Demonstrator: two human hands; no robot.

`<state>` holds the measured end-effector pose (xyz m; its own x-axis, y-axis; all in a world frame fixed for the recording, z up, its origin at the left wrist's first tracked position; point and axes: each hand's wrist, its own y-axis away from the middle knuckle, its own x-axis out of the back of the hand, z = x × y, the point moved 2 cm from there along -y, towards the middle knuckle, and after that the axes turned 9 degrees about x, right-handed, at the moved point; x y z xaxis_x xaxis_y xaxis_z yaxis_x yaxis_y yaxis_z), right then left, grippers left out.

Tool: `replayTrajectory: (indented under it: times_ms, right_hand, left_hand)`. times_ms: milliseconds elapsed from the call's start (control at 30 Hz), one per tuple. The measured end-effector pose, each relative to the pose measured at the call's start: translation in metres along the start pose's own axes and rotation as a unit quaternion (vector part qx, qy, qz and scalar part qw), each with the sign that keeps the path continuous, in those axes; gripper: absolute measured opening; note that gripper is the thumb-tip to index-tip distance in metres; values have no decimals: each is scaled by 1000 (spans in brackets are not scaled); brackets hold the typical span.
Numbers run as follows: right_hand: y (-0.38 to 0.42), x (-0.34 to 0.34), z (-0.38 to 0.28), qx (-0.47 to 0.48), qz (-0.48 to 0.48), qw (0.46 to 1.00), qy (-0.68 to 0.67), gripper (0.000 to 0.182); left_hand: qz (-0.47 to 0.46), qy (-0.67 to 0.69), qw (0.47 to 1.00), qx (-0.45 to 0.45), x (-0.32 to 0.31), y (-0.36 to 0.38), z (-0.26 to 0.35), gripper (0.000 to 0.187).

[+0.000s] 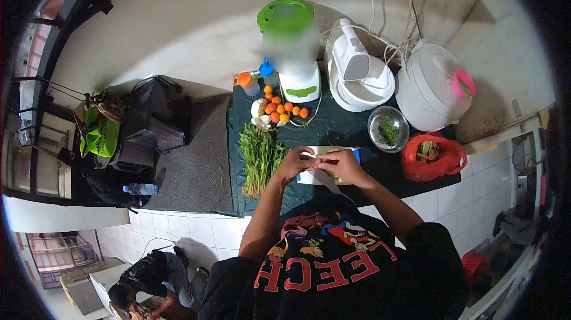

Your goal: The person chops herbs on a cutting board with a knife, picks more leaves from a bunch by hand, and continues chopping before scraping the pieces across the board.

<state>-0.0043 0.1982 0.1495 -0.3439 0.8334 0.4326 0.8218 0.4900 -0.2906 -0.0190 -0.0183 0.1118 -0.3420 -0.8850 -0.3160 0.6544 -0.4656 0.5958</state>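
Observation:
My left hand (290, 165) and my right hand (344, 166) meet above a white cutting board (304, 179) with blue corners. Their fingers pinch together around a small pale piece, too small to name for certain. Under my right hand, a knife (329, 184) lies on the board, its handle hidden. Left of the board is a bunch of leafy greens (262, 150) with long stems. Several small orange and red tomatoes (275, 107) sit behind it, beside white garlic bulbs (259, 107). A metal bowl (376, 137) at the right holds chopped greens (388, 132).
A red plastic bag (447, 165) with scraps stands at the right edge. Along the wall are a green-lidded blender (300, 82), a white stand mixer (351, 61) and a large white lidded container (425, 94). Another person (151, 284) crouches at lower left.

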Motion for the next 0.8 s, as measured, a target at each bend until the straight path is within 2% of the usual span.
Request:
replayTrajectory:
  times_ms: [67, 133, 167, 233, 267, 300, 333, 433, 500, 567, 633, 667, 733, 767, 800]
  right_hand:
    - [0, -1, 5, -6, 5, 1000, -14, 26]
    - [0, -2, 11, -64, -26, 997, -33, 20]
    - [0, -3, 12, -63, -26, 997, -33, 20]
    - [3, -7, 16, -142, -28, 979, -145, 19]
    - [4, -6, 17, -142, -28, 979, -146, 19]
    - [3, -4, 14, -95, -34, 988, -113, 19]
    - [2, -2, 11, -48, -40, 995, -80, 20]
    - [4, 2, 7, 6, -78, 997, -18, 20]
    - [7, 6, 2, 13, -88, 996, 8, 18]
    - [13, 7, -5, 18, -101, 994, 30, 16]
    - [21, 7, -12, 49, -71, 996, 18, 21]
    - [27, 5, -12, 48, -69, 996, 18, 21]
    - [41, 0, -9, 0, -81, 997, -18, 34]
    - [50, -5, -8, -5, -79, 997, -21, 34]
    - [58, -9, -7, -58, -101, 993, -15, 38]
  left_hand:
    - [-10, 8, 1000, 1, 4, -1, -4, 28]
    - [-20, 16, 1000, 2, 7, 0, -6, 30]
    - [-24, -5, 1000, 12, 9, 0, -7, 30]
    - [-28, -26, 999, 24, 7, 3, -7, 31]
    - [-43, 8, 998, 36, 6, 5, -7, 33]
    - [-58, 42, 996, 49, 5, 7, -9, 36]
    - [-58, 42, 996, 49, 4, 8, -10, 36]
    - [-57, 20, 997, 48, 1, 10, -13, 38]
    - [-64, -40, 996, 45, 0, 9, -14, 36]
    - [-71, -25, 997, 34, -3, 7, -17, 36]
    - [-80, -11, 996, 25, -5, 10, -23, 36]
    - [-77, 14, 997, 23, -6, 11, -25, 35]
    - [-76, 39, 996, 25, -7, 12, -34, 35]
    - [-40, 1, 999, -10, -7, 13, -39, 31]
    - [-4, -37, 998, -46, -6, 14, -44, 27]
